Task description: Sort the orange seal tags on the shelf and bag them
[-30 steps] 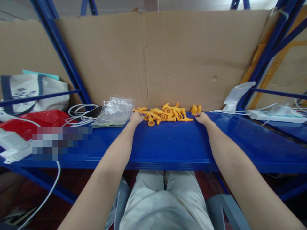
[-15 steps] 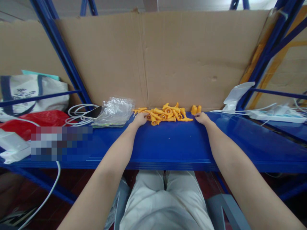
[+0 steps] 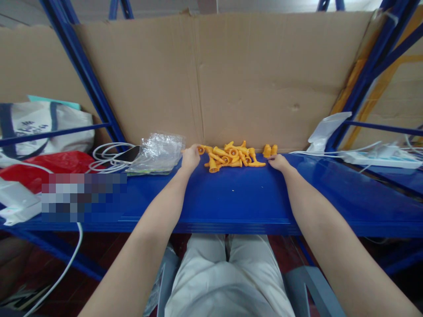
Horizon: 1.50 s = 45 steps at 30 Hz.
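Note:
Several orange plastic horn-shaped pieces (image 3: 231,155), hollow at their wide ends, lie heaped at the back of the blue shelf (image 3: 238,198). At the heap's left end my left hand (image 3: 191,158) is closed on one orange horn-shaped piece (image 3: 200,150), its open end facing me. Right of the heap, two orange pieces (image 3: 270,151) stand upright side by side against the cardboard. My right hand (image 3: 279,163) rests just in front of them, fingers curled together at their base. Whatever lies under those fingertips is too small to make out.
A cardboard sheet (image 3: 251,79) walls off the back. Left are clear plastic bags (image 3: 158,152), a coiled white cable (image 3: 110,156), a red bag (image 3: 62,163) and a canvas bag (image 3: 69,125). A white power strip (image 3: 383,159) lies right, near a blue post (image 3: 373,75).
My left hand has shifted slightly back and up from the heap's left side, with an orange piece now at its fingertips. My right hand has stayed in place.

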### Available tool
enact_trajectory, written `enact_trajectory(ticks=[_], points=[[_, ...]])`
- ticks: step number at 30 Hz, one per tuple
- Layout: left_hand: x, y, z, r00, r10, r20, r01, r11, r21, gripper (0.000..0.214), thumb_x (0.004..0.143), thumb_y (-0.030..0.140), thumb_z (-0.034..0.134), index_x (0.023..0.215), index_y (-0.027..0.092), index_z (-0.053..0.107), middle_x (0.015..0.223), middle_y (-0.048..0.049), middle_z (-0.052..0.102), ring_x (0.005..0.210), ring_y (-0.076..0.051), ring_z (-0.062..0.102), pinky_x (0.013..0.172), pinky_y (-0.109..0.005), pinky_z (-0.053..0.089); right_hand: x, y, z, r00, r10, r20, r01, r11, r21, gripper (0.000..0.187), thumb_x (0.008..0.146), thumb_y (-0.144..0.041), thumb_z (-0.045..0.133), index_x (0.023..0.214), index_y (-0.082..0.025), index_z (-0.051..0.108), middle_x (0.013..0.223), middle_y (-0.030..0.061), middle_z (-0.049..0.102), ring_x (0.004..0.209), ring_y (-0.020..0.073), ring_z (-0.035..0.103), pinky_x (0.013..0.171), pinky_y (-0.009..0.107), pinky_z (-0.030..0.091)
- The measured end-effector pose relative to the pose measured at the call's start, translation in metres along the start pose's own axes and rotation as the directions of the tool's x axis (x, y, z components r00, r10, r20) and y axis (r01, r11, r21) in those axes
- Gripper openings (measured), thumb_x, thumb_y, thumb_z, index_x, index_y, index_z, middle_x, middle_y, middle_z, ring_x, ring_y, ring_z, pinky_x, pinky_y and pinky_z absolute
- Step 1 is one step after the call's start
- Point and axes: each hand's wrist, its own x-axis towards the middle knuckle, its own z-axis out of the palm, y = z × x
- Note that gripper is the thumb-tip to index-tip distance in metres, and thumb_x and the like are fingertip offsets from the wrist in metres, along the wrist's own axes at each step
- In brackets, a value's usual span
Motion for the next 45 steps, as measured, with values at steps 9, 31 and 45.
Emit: enact_trajectory(ticks=[9,31,45], points=[[-0.004,0.017,0.007,0.991,0.123,0.048,-0.122,0.992,-0.035,0.034,0.095,0.011,0.043,0.118,0.016,0.067,0.106,-0.0104,0.077,0.105,-0.023,0.071,0.093,-0.031,0.051,-0.009,-0.016,-0.013,0.985,0.13,0.109,-0.131,0.991,0.006,0.042,0.084,-0.023,0.051,0.119,-0.025,0.074,0.13,0.0086,0.069,0.125,0.0306,0.061,0.107,0.046,0.048],[-0.006,0.037,0.01,0.881,0.246,-0.404,-0.4,0.844,-0.357,0.025,0.098,0.014,0.043,0.113,0.019,0.062,0.111,-0.0086,0.076,0.103,-0.017,0.071,0.091,-0.029,0.054,-0.03,-0.172,-0.033,0.912,-0.352,-0.21,0.407,0.723,0.558,0.03,0.097,-0.036,0.051,0.081,-0.018,0.069,0.084,0.0083,0.073,0.083,0.0217,0.068,0.084,0.036,0.051],[-0.025,0.06,0.013,0.741,0.632,-0.228,-0.671,0.711,-0.21,0.026,0.092,0.018,0.046,0.106,0.018,0.069,0.118,-0.0106,0.074,0.114,-0.021,0.068,0.104,-0.04,0.051,-0.04,-0.178,-0.031,0.928,-0.348,-0.136,0.343,0.651,0.677,0.015,0.086,-0.033,0.065,0.081,-0.019,0.063,0.08,0.0035,0.07,0.075,0.0188,0.066,0.075,0.033,0.054]])
